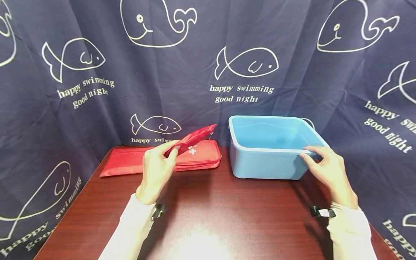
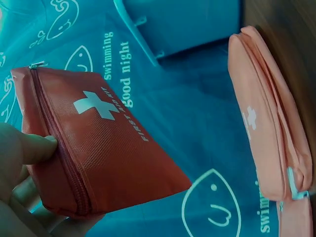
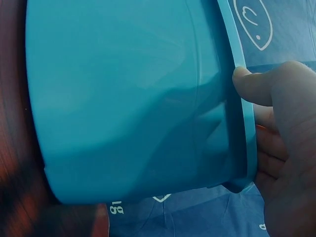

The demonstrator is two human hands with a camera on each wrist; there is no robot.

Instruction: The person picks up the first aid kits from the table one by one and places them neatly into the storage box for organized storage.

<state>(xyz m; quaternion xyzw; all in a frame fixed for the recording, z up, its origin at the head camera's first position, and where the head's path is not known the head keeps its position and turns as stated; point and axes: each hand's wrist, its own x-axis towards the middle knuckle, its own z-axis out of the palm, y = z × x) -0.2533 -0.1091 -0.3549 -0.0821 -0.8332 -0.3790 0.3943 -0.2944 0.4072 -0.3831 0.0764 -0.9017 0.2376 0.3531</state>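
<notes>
A red zippered first aid pouch [image 1: 197, 138] with a white cross is pinched by my left hand [image 1: 156, 169], raised above the table. In the left wrist view the thumb presses beside the zipper of this pouch [image 2: 106, 158], with other fingers underneath. My right hand [image 1: 333, 171] grips the front right rim of a light blue plastic bin [image 1: 264, 164]. Seen from the right wrist, the thumb lies on the outer side of the rim [image 3: 249, 143] and the fingers reach inside. Behind the left hand lies a red case [image 1: 206, 153] with a white cross.
A flat red pouch [image 1: 123, 160] lies left of the case on the brown wooden table [image 1: 240, 206]. A dark blue curtain [image 1: 195, 72] with whale and fish drawings hangs behind and at both sides. A thin white handle [image 1: 309, 123] shows at the bin's back right.
</notes>
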